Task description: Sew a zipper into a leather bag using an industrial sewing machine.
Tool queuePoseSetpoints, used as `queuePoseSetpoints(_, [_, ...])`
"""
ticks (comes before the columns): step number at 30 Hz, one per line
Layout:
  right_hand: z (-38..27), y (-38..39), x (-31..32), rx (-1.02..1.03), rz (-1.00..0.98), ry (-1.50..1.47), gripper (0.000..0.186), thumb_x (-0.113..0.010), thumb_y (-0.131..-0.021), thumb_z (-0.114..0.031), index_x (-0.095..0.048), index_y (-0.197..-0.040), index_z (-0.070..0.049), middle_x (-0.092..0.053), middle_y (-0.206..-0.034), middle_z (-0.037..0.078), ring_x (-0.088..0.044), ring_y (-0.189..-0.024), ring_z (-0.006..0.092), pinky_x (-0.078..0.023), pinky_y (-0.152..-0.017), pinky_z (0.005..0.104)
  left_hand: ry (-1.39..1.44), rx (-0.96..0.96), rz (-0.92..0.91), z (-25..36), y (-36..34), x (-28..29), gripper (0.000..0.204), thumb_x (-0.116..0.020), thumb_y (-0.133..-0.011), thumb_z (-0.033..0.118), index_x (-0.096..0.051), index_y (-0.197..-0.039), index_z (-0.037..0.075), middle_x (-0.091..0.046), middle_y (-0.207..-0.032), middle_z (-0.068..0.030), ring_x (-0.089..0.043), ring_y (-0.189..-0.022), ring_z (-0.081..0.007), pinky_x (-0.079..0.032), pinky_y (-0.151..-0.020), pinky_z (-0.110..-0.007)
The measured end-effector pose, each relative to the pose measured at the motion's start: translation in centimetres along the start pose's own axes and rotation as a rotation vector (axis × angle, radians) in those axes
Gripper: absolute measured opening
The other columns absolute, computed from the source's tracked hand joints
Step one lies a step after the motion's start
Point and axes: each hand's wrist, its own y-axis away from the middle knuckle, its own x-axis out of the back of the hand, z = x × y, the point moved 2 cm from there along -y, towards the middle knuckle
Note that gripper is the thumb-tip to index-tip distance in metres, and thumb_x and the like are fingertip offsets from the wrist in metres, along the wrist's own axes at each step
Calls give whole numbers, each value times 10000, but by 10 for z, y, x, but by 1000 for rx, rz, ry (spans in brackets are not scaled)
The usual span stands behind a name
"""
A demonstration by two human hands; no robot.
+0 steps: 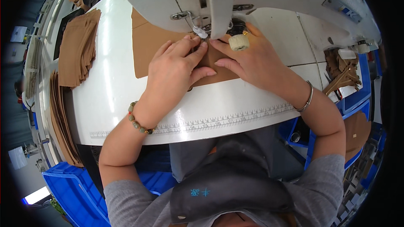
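Note:
A brown leather-like piece (147,50) lies flat on the white table under the presser foot (203,32) of a sewing machine (252,0). My left hand (176,61) rests on the piece, fingers stretched toward the foot and thumb apart. On the other side of the foot, my right hand (256,56) is spread with its index finger and thumb on the piece. Its other fingers are partly hidden behind a cream knob (239,42) on the machine. Both sets of fingertips are close to the needle area, whose stitching point I cannot make out.
Stacked brown pieces (78,48) lie at the left, with more folded pieces (63,117) beside the table edge. A ruler strip (202,125) runs along the front edge. Blue bins (75,193) stand lower left and at the right; brown scraps (343,71) lie at the right.

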Motion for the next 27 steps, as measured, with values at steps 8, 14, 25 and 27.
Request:
queuePoseSetpoints(8, [1, -3, 0, -10, -19, 12, 313, -765, -888, -329, -757, -1071, -75, -731, -1253, 70, -612, -1304, 247, -389, -1186, 532, 14, 52, -67, -1, 1, -1, 556, -773, -824, 440, -767, -1219, 49, -716, -1207, -85, -656, -1230, -291, -510, -1050, -483])
queuePoseSetpoints(14, [1, -2, 1, -7, -15, -9, 301, -761, -892, -326, -760, -1054, -72, -737, -1239, 82, -618, -1300, 249, -387, -1187, 534, -3, 60, -73, -1, 2, 0, 542, -767, -831, 448, -772, -1226, 76, -717, -1222, -78, -654, -1242, -278, -512, -1053, -490])
queuePoseSetpoints(25, [-20, 5, 13, 33, -86, -27, 480, -795, -846, -390, -739, -1100, 14, -718, -1233, 198, -656, -1230, 341, -468, -1096, 445, -332, 112, 13, 5, 5, 6, 444, -725, -909, 476, -793, -1209, 155, -743, -1137, -57, -669, -1050, -283, -474, -1033, -527])
queuePoseSetpoints(27, [-34, 11, 13, 58, -120, -10, 534, -805, -831, -408, -729, -1118, 36, -707, -1244, 233, -662, -1210, 371, -473, -1089, 443, -315, 140, -5, -3, 4, 4, 434, -721, -921, 470, -790, -1209, 154, -746, -1113, -70, -668, -1030, -283, -465, -1043, -515])
